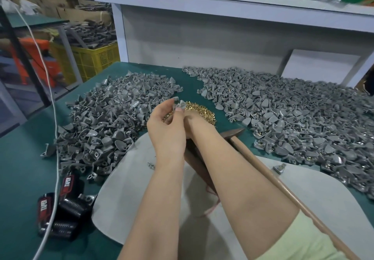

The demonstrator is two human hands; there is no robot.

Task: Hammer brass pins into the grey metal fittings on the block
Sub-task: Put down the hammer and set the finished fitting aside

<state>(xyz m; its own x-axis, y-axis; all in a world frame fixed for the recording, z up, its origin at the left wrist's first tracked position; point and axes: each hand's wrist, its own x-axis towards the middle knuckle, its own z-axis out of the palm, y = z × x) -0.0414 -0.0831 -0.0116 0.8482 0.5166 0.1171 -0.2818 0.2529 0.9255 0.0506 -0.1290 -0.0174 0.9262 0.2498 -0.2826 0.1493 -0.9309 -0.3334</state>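
2 heaps of grey fittings, left heap (pixel 105 122) and right heap (pixel 293 118), 1 mound of brass pins (pixel 202 111), 1 hammer (pixel 263 169), 2 hands, left hand (pixel 168 130) and right hand (pixel 191 121), 1 lone fitting (pixel 179 104), 1 grey mat (pixel 129 199), 2 black-and-red packs (pixel 68 185), 1 white cord (pixel 54 138)

Right hand (pixel 193 121) mostly hidden behind left hand (pixel 168 130); hammer handle (pixel 283 189) cut off below.

Gap (pixel 190 83) btwn L heap (pixel 113 118), R heap (pixel 293 114)
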